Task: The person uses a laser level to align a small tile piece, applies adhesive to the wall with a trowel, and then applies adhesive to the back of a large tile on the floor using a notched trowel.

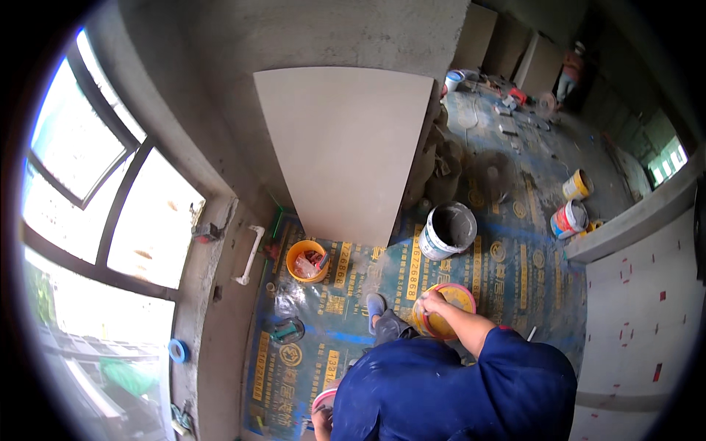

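Note:
My right hand (430, 300) is closed at the far rim of a round yellow bucket with a pink edge (457, 316); what it holds is too small to make out. My left hand (321, 419) shows at the lower edge, curled beside a second pink-rimmed container (324, 395), mostly hidden by my blue-shirted body. Left of my foot, a green suction-cup tool (287, 331) lies on the printed floor covering. An orange bucket (307, 261) with a plastic bag and tools inside stands farther forward.
A large beige panel (342, 154) leans on the wall. A grey-filled bucket (447, 229), sacks (441, 165), paint buckets (568, 219) and a low ledge (625, 228) are to the right. Windows, a white pipe (251, 253) and tape (177, 351) line the left. A person (570, 73) stands at back right.

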Demonstrator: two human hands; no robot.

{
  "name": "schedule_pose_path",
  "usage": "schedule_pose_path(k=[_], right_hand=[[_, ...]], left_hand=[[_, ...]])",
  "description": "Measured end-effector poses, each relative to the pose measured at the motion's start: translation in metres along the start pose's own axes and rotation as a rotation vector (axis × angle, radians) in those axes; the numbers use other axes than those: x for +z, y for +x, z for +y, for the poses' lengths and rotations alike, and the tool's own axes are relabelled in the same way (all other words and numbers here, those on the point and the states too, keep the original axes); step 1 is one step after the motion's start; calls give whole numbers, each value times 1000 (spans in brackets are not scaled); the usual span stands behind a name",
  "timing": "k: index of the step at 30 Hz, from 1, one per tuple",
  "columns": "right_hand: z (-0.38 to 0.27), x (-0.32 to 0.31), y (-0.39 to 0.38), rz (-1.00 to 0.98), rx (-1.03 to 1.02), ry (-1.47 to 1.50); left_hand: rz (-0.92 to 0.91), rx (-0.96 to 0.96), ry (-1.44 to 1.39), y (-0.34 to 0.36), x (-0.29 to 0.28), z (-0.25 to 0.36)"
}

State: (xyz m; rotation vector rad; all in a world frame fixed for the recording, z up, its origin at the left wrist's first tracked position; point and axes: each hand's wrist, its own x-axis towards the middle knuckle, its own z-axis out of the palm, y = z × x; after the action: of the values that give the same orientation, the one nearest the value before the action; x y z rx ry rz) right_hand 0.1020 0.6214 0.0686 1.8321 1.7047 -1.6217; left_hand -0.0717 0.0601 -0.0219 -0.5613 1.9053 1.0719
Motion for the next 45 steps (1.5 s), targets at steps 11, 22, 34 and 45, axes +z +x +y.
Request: schedule_pose_path(k=[11,22,34,45], right_hand=[[-107,-33,124,-110,-107,86],[-42,-117,201,-175,237,150],[-107,-18,219,-270,231,-13],[-182,135,147,-309,69,-199]], left_hand=[[266,805,1097,53,42,171],[206,125,281,-3,81,185],[401,-59,64,-49,18,141],[269,-158,306,9,-104,50]])
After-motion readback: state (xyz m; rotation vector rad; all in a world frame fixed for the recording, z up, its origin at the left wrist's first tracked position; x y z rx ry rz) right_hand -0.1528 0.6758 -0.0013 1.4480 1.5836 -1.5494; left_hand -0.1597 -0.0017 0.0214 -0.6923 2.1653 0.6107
